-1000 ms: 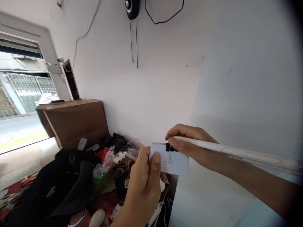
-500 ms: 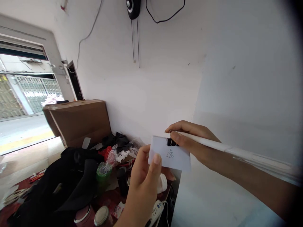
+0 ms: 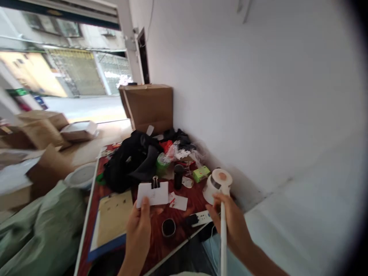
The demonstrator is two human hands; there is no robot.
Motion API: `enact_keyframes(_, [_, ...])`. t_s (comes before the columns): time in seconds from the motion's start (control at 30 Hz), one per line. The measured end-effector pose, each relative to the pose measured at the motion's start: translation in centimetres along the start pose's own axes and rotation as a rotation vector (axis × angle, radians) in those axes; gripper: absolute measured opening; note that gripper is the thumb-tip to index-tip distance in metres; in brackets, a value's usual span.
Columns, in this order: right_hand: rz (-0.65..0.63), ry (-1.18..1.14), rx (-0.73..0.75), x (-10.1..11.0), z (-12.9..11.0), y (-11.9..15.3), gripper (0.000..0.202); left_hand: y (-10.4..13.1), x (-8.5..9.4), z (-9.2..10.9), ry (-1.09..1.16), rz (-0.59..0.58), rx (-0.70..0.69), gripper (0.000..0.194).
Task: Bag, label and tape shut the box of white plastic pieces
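Your right hand (image 3: 232, 220), pen (image 3: 223, 241) included, has come off the clip (image 3: 155, 183); now well apart. Card (image 3: 159, 194) sits in your left hand (image 3: 140, 222), beyond and left of the cup (image 3: 168, 228): fingers closed on it, thumb in front. Right fingers pinched round pen, right of cup. Best judged: light pinch, card flat. Card's long axis runs sideways, clip handles up; pen's runs away from you.

Left hand (image 3: 140, 226): gripped, thumb (image 3: 145, 207) pointed up | Right hand (image 3: 234, 218): pinched, fingers apparently curled, view blurred | Right forearm (image 3: 258, 256): slanted toward lower right
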State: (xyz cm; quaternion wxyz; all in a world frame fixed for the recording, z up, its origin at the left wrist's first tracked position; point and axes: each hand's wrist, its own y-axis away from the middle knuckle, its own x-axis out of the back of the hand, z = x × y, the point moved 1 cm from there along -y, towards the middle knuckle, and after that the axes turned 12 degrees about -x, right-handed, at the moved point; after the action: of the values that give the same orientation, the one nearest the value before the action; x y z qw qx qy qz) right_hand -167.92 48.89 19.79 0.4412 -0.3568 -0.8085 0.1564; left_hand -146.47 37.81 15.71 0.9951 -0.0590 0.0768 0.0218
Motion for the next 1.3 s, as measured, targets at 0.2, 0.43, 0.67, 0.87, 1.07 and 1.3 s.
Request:
enact_keyframes(0.2, [-0.233,-0.226,0.217,-5.3,-1.8,4.6,0.031,2.5,7.5,-1.4,-0.195,0.242,0.029,0.054])
enact_keyframes(0.43, [-0.39,-0.355,0.314,-7.3,-3.7,4.6,0.023,5.3,9.8,-2.1,-0.23,0.378,0.088,0.055])
enact_keyframes(0.67, [-0.975,0.162,0.252,-20.5,-1.1,6.4,0.029,7.4,10.8,-2.2,-0.188,0.512,0.136,0.057])
enact_keyframes(0.87, [-1.207,0.279,0.177,-31.7,-1.3,7.3,0.03,9.7,9.9,-0.8,-0.202,0.473,0.19,0.049])
enact_keyframes(1.07, [-1.455,-0.001,-0.004,-29.7,-4.2,7.7,0.045,12.1,9.1,0.0,-0.236,0.398,0.271,0.044])
enact_keyframes(1.3, [-1.781,-0.907,-0.586,-15.2,-3.5,8.0,0.046,12.6,8.7,-1.3,-0.18,0.107,0.469,0.051])
